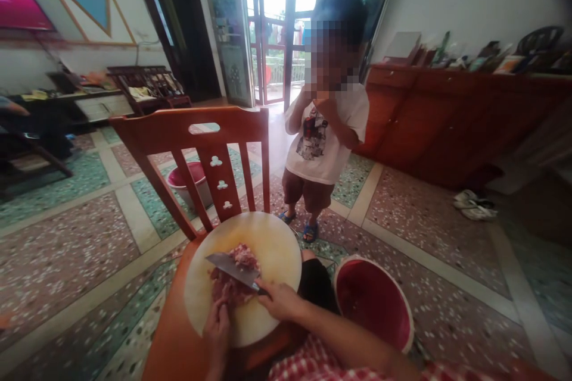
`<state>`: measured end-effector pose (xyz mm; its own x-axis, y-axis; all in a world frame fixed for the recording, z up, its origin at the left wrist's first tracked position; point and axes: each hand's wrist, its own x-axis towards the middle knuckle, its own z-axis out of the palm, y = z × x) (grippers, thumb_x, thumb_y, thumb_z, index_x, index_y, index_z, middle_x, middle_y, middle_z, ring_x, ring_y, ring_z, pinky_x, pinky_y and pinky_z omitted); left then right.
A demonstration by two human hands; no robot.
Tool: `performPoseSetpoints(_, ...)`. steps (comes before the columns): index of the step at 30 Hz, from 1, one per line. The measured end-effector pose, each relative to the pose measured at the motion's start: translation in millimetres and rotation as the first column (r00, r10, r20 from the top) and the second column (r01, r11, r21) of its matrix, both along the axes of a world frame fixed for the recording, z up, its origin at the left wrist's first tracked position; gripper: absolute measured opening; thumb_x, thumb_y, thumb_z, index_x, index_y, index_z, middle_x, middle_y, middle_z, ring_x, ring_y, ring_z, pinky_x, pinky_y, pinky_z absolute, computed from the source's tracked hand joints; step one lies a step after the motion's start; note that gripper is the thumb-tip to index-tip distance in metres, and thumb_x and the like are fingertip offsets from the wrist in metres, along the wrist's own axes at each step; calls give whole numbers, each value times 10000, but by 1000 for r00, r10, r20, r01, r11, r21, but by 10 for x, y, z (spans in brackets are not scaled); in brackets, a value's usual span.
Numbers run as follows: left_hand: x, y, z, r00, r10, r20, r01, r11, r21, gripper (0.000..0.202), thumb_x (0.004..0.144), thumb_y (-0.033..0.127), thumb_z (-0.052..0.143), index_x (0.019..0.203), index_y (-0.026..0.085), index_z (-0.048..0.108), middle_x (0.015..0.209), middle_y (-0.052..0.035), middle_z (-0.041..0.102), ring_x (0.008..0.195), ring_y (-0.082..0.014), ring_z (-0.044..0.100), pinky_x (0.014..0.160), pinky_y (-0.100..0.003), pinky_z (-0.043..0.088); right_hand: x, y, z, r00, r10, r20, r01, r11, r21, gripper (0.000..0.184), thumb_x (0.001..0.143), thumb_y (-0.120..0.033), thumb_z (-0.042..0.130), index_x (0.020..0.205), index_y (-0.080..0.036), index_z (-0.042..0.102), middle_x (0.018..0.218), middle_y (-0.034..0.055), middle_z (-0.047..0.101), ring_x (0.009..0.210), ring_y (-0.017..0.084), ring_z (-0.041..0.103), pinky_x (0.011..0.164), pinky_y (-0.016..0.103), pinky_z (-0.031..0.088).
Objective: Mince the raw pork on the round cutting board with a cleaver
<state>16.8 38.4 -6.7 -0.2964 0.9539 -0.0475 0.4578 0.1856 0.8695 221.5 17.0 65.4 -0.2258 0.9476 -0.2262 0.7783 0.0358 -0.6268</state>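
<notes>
A round pale cutting board (272, 247) lies on the seat of a red wooden chair (192, 131). A heap of minced red meat (235, 277) sits in the board's middle. My right hand (281, 299) is closed round the handle of a cleaver (232, 268), whose blade lies across the meat. At the near edge of the meat rests my left hand (217, 327), its fingertips pressing on the mince; how far its fingers are bent I cannot make out.
A red bucket (373, 303) stands on the terrazzo floor right of the chair. Behind the chair is a pink basin (190, 181). A child in a white shirt (326, 137) stands just beyond the board. A long red cabinet (447, 119) lines the right wall.
</notes>
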Motion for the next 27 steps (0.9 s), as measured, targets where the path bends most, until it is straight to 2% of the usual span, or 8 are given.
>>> performPoseSetpoints(7,15,-25,31,999,26,-36,-26,999,-25,218,745,351,433,817,240,607,915,-16,670,869,-187,613,739,-276,486,68,86,27,981,-25,-193,27,1000,5,492,816,-386,457,1292,-260,477,1132,57,624,1029,245,567,862,331,434)
performPoseSetpoints(11,18,-59,20,998,25,-64,-25,1000,-6,247,744,370,436,863,240,609,879,-15,674,815,-183,620,684,-263,485,164,175,56,935,-79,-346,44,993,-107,425,830,-365,437,1235,-277,529,856,8,661,672,159,594,600,248,474)
performPoseSetpoints(13,5,-63,-30,997,16,-75,-15,1000,22,249,740,373,433,851,240,612,861,-10,676,808,-181,620,673,-257,483,224,213,54,911,-105,-399,31,982,-186,407,838,-370,424,1225,-298,530,678,-31,594,473,102,486,442,201,408)
performPoseSetpoints(16,-19,-44,-142,996,8,-91,-4,999,41,264,734,383,428,843,232,615,840,-7,678,780,-181,621,654,-256,480,303,262,16,902,-137,-410,14,957,-289,420,842,-363,417,1253,-320,492,540,-68,460,368,73,379,366,179,346)
performPoseSetpoints(19,-9,-25,-181,994,-7,-105,13,998,57,278,738,392,426,863,225,611,849,-13,675,769,-179,619,659,-258,479,352,310,1,931,-125,-342,13,950,-313,414,849,-361,407,1253,-321,489,528,-69,460,387,83,422,405,190,384)
performPoseSetpoints(22,55,-71,-47,986,4,-165,6,998,64,280,769,374,398,873,211,600,871,-35,664,774,-177,610,683,-273,480,388,326,83,971,-110,-212,85,989,-122,322,844,-312,434,1107,-269,615,716,-21,610,604,108,545,588,208,442)
performPoseSetpoints(25,160,-135,153,969,-116,-219,151,977,152,277,812,309,352,884,192,593,930,-62,645,876,-172,591,783,-293,469,446,328,206,970,-121,-211,116,993,-36,322,860,-277,416,1082,-196,636,861,25,663,769,135,574,709,222,431)
performPoseSetpoints(27,253,-155,242,906,-252,-340,337,916,219,258,812,251,362,856,178,605,926,-86,630,991,-195,546,887,-343,427,500,340,274,960,-109,-257,110,994,-10,334,860,-299,426,1092,-177,632,879,31,665,783,138,575,717,224,425)
